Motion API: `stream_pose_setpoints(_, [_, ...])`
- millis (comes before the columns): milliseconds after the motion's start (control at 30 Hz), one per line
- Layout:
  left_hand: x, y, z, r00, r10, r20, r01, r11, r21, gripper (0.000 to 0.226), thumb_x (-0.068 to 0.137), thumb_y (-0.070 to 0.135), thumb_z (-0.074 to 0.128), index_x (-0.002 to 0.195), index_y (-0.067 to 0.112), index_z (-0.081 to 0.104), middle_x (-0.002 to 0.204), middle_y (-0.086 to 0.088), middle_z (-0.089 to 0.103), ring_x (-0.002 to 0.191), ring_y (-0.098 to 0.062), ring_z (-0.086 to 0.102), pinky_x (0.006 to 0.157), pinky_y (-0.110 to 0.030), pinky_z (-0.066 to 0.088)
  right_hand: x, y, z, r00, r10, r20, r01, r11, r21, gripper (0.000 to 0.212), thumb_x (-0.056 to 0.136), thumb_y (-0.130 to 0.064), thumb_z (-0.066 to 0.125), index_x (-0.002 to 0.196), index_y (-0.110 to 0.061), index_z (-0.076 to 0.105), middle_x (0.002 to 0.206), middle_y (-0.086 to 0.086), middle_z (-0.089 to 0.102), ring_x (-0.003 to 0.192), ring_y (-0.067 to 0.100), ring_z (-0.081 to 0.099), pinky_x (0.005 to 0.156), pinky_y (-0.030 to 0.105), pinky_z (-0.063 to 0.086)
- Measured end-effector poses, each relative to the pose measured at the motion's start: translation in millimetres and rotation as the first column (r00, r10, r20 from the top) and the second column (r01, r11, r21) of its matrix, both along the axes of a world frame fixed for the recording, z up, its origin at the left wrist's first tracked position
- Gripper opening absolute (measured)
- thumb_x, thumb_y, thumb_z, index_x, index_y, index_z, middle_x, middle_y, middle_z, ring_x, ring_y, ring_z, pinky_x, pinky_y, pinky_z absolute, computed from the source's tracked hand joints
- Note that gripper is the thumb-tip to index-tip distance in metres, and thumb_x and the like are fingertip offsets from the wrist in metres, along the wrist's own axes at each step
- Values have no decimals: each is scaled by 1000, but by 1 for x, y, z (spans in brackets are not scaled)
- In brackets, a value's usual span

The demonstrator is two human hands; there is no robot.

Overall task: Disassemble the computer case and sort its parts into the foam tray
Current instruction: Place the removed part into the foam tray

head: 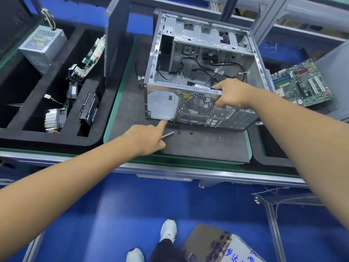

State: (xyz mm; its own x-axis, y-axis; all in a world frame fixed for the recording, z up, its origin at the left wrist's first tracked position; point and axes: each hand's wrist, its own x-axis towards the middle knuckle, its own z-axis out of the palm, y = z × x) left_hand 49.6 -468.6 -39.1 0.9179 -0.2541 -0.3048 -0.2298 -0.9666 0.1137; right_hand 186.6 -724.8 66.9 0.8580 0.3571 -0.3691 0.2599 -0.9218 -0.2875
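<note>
Two small black screws [178, 132] lie loose on the grey mat [198, 148], just in front of the computer case [198, 72], and I think they can easily roll away or get lost if the case is dragged over them. The case stands open on the mat, between the foam tray [56, 140] at the left and the motherboard [302, 84] at the right.

The right hand [232, 93] grips the top edge of the rear panel, fingers curled over the rim beside the fan grille [199, 104]. That sheet-metal edge looks thin, so a sudden pull may hurt the fingers. The left hand [149, 138] holds a screwdriver [167, 134] in its curled fingers, while the index finger points at the lower edge of the case. The tip could slip and scratch the panel.

The black cables [188, 63] inside may catch when a part is lifted out.

For writing, I see only a yellow warning triangle sticker [186, 95] near the grille. A label on the drive [88, 110] in the tray and the blue writing on the cardboard box [226, 246] on the floor are too blurred to read.
</note>
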Motion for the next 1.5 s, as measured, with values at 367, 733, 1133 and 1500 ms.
stream_pose_setpoints(367, [12,20,-37,803,-257,538,152,961,233,22,90,19,73,103,21,56,102,-8,52,70,-26,50,50,-34,32,4,-1,-4,1000,-15,9,15,999,-35,51,69,-10,67,119,-1,65,93,23,74,55,27,55,54,36,46])
stream_pose_setpoints(733, [31,-13,-40,753,-216,622,396,903,-166,23,90,26,73,112,20,76,103,-7,66,95,-30,60,80,-39,41,4,-3,-3,998,48,49,-46,998,-40,58,73,-18,66,129,-29,66,81,4,76,44,8,54,51,27,46])
stream_pose_setpoints(1133, [34,-60,-45,836,-9,548,288,858,-426,14,93,21,74,86,9,70,82,-7,64,76,-29,60,64,-39,48,9,-6,-8,994,86,63,-79,991,-107,63,69,-32,60,131,-24,64,66,-4,67,61,9,60,53,25,36])
stream_pose_setpoints(1500, [31,-75,-41,845,-131,518,341,879,-334,8,94,10,71,91,9,63,88,-7,62,77,-28,59,64,-37,46,10,-10,-7,993,116,0,-116,993,-34,70,71,-65,46,124,-25,65,112,-1,69,96,25,63,72,35,44])
